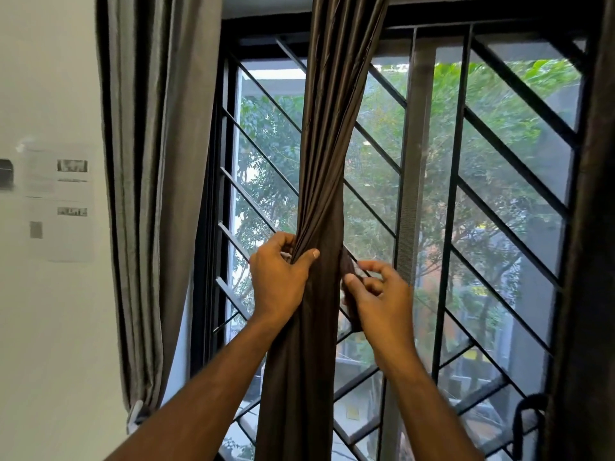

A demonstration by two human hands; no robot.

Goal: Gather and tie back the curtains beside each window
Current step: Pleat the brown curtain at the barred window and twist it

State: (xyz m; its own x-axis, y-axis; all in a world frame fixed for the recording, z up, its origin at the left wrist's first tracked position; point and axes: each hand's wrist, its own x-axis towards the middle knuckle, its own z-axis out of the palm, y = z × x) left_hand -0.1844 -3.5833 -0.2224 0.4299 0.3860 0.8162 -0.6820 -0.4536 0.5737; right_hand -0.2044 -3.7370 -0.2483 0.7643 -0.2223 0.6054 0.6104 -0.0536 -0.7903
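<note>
A dark brown curtain (319,161) hangs down the middle of the window (499,181), gathered into a narrow, pleated column that is tightest at about the height of the hands and spreads a little wider toward the bottom of the view. The left hand (278,277) grips the gathered cloth from its left side, the fingers (283,242) curled round behind the folds and the thumb pressed flat across the front. The right hand (379,294) sits just beside the bundle on its right side, its fingers bent and pinching a dark strip of fabric (347,266) that comes off the curtain's right edge; whether this is a tie-back or a fold of the curtain itself cannot be told. Both forearms reach up from the lower edge of the view. Behind the curtain the window has a black frame, a black grille (263,151) of slanted bars and a mesh screen, with green trees beyond. To the left a grey curtain (149,194) hangs against the white wall (50,78), drawn in low down by a pale holder (134,415). A sheet of paper (58,201) with small printed pictures is stuck on the wall beside it. Another dark curtain (589,261) fills the right edge, with a dark loop (527,417) hanging at its lower left.
</note>
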